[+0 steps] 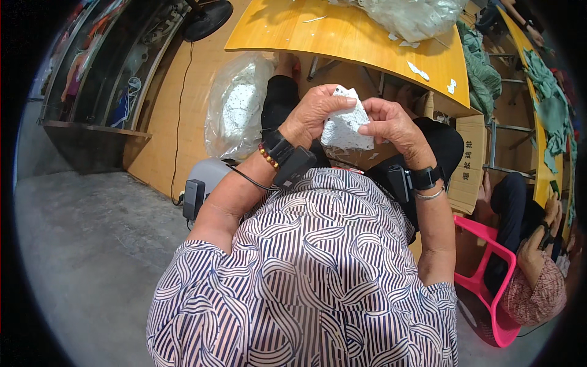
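- Where the two hands meet over the lap, a white speckled piece (347, 127) is held up, roughly four-sided, one corner peaking at the top.
- Handling, judged by eye: very light, thin, limp rather than stiff, perhaps easily torn; paper, cloth or foam, cannot tell. Slipperiness doubtful. Best hold: a light pinch on opposite edges, middle left unsqueezed.
- Left hand (316, 111): fingers curled, thumb pressed on the piece's upper part.
- Right hand (392, 126): thumb and forefinger pinching the right edge; other fingers bent.
- Beyond, left of a dark-trousered leg (278, 105): clear plastic bag (215, 125), crinkled and glossy, around white, dark-flecked contents (240, 105).
- Right side: cardboard carton (469, 160), matte brown, flat-walled.
- Farther: yellow table (348, 29), smooth, wood-grained; ragged white scraps (419, 71) near its right end, a puffy translucent bag (422, 17) at the far side.
- Farthest right: green cloth (553, 113), soft and rumpled, draped over another yellow table (524, 46).
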`<control>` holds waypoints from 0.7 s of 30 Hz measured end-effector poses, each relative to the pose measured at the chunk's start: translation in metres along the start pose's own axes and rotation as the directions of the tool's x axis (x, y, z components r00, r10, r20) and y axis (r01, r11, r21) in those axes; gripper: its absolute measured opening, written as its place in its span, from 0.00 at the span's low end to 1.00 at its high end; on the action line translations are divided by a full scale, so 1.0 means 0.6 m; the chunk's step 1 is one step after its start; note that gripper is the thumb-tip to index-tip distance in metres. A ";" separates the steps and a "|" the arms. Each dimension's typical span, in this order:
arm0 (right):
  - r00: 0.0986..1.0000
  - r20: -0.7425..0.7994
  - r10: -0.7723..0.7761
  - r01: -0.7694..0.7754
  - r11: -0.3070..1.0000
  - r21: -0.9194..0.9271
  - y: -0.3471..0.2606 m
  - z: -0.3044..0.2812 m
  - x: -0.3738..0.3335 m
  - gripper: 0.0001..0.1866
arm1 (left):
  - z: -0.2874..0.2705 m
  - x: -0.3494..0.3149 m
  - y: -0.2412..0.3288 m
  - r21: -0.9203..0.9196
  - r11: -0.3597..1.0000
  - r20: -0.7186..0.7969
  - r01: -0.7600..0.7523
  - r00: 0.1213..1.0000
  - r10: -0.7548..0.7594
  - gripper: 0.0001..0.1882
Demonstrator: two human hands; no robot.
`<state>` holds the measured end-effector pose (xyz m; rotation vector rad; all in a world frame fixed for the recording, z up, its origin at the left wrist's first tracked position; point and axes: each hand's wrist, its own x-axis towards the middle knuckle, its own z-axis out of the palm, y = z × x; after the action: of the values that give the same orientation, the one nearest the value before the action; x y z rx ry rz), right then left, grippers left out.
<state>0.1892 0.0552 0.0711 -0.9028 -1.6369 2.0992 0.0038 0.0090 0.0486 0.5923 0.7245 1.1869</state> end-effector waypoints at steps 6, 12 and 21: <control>1.000 -0.005 -0.002 0.001 0.999 -0.053 0.007 -0.026 -0.017 0.07 | -0.019 -0.002 0.003 -0.120 0.993 -0.071 0.001 0.997 -0.010 0.07; 0.995 -0.020 -0.097 0.096 0.995 -0.019 0.025 -0.027 -0.017 0.04 | -0.039 -0.007 -0.016 -0.200 0.980 -0.065 0.016 0.997 -0.029 0.08; 0.994 -0.063 -0.085 0.097 0.972 0.214 0.069 -0.043 -0.029 0.03 | -0.025 -0.022 -0.053 -0.145 0.979 -0.028 0.142 0.989 -0.148 0.11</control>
<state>0.2243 0.0521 0.0332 -0.7903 -1.3634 2.1215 0.0088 -0.0120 0.0178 0.3915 0.6967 1.1064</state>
